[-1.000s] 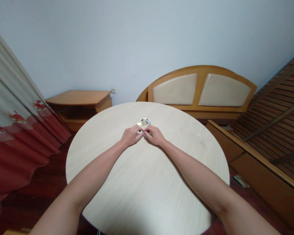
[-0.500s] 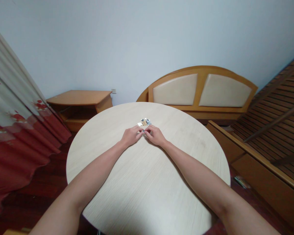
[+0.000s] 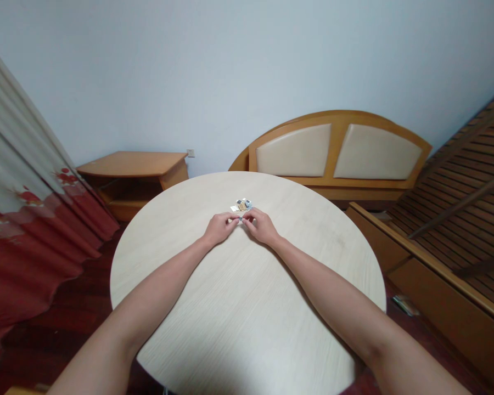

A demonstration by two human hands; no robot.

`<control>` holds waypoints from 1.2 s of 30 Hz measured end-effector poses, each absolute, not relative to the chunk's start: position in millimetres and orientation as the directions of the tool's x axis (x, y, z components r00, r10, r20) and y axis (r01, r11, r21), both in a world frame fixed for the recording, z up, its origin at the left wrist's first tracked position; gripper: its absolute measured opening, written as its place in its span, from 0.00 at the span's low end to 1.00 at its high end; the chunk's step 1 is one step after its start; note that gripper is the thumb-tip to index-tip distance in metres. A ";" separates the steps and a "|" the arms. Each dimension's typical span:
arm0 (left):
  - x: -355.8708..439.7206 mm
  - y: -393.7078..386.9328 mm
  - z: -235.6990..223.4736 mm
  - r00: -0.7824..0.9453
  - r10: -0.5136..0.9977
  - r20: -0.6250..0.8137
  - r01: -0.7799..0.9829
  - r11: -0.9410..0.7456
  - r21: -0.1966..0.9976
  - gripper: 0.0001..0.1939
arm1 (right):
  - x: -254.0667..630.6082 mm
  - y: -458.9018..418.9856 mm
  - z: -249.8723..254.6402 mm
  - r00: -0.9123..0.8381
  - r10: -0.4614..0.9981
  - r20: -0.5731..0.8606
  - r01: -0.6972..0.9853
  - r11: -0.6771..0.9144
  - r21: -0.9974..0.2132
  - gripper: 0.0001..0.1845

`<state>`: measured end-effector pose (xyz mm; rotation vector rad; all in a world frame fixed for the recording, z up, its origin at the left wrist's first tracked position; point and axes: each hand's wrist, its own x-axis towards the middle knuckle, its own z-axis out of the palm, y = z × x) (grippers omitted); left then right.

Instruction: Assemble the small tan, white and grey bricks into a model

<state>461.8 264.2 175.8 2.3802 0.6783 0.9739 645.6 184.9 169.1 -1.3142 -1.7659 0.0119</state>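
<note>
On the round pale wooden table (image 3: 230, 307), my left hand (image 3: 219, 228) and my right hand (image 3: 262, 226) meet fingertip to fingertip. Both are closed in a pinch on one small dark grey piece (image 3: 241, 219), too small to make out its kind. Just beyond my fingers lies a little pile of small flat pieces (image 3: 242, 206), some white, some tan, some dark. The fingers hide part of the held piece and the near edge of the pile.
Behind the table stand a low wooden cabinet (image 3: 135, 163) at left and a padded headboard (image 3: 294, 151) at right. A red and white curtain (image 3: 37, 219) hangs at far left. A wooden bed frame (image 3: 444, 280) with slats lies to the right.
My left fingers have shifted slightly, and a little more of the small piece shows between the hands. The pile stays where it was.
</note>
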 end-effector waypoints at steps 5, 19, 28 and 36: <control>463.0 264.4 174.8 0.617 0.621 0.483 0.230 -0.730 0.644 0.11 | 647.0 185.1 169.0 -0.037 0.755 0.655 0.755 0.450 -0.477 0.06; 459.8 260.4 180.3 0.591 0.606 0.532 0.392 -0.792 0.468 0.10 | 657.9 187.3 169.5 0.182 0.852 0.491 0.886 0.073 -0.457 0.06; 460.2 271.3 170.3 0.656 0.543 0.524 0.420 -0.840 0.345 0.11 | 682.3 193.6 160.4 0.300 0.874 0.382 0.876 -0.094 -0.473 0.08; 459.6 273.8 164.9 0.672 0.540 0.507 0.421 -0.842 0.338 0.10 | 680.8 193.3 161.4 0.259 0.905 0.336 0.889 -0.088 -0.449 0.10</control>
